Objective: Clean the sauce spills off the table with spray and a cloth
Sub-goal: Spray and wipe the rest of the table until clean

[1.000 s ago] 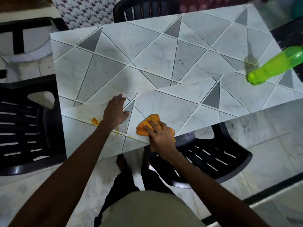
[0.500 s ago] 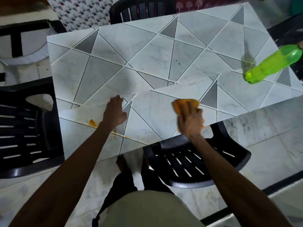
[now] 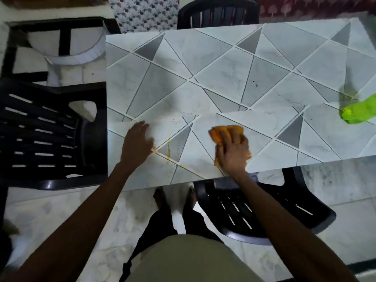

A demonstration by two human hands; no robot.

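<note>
My left hand (image 3: 138, 142) lies flat on the worktop (image 3: 223, 68), fingers straight and holding nothing, its edge just beside the sauce streaks (image 3: 168, 153) that run along a pale seam near the front edge; I fear this palm could slide into the sauce and print it elsewhere. To the right of the streaks my right hand (image 3: 234, 153) grips the bunched orange cloth (image 3: 225, 132), pressed to the worktop close to the near edge; a hard sweep could push sauce over that edge onto the floor, and a loaded cloth would, I judge, only smear. The green spray bottle (image 3: 358, 112) stands at the right end, well apart from both hands and blurred; a careless reach might tip it.

Around: a black chair (image 3: 50, 135) sits against the left end; another (image 3: 217, 15) at the far side; a third (image 3: 264, 212) below the near edge, under my right arm; my left hand itself blocks a full sweep leftward.
</note>
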